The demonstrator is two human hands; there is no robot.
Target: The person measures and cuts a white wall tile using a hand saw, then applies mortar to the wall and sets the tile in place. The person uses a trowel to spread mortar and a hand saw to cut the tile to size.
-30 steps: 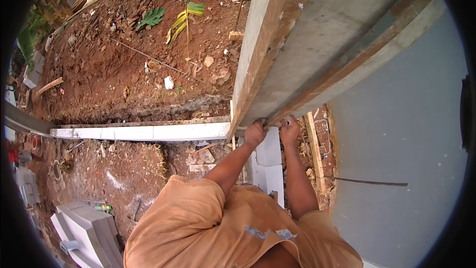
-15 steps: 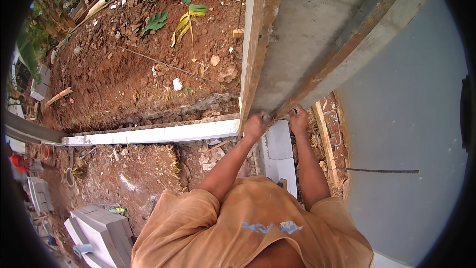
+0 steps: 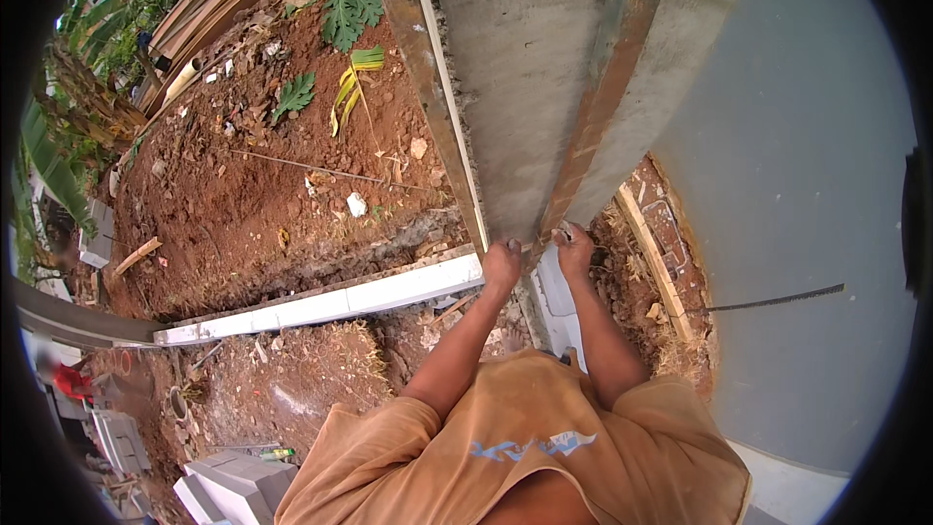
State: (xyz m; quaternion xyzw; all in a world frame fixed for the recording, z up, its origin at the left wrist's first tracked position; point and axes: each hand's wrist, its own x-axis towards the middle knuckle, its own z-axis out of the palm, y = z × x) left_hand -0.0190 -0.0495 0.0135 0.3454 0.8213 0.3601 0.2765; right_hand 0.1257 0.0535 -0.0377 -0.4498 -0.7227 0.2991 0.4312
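Concrete beam (image 3: pixel 530 87) with its wooden form boards runs from the top of my view down to the middle, and both hands are up at its lower end. My left hand (image 3: pixel 502 267) is balled up against the bottom of the left form board (image 3: pixel 432 87), fingers curled tight, though I can't tell if it's gripping anything. My right hand (image 3: pixel 574 251) sits just beside it at the foot of the rusty brown plank (image 3: pixel 607 97) that runs down the face of the concrete, fingers wrapped round something small there, too tiny for me to make out.

Off to the left there's a long white beam (image 3: pixel 321 306) lying across the red dirt (image 3: pixel 253 214), its near end close under my left hand. Right of my hands a pale wooden strip (image 3: pixel 653 262) lies on rubble next to a grey wall (image 3: pixel 797 185). Bottom left corner has pale grey blocks (image 3: pixel 233 481) stacked up, with a small green and yellow bottle-like thing (image 3: pixel 277 453) just beside them. Green leaves (image 3: pixel 345 5) are scattered up top on the soil.
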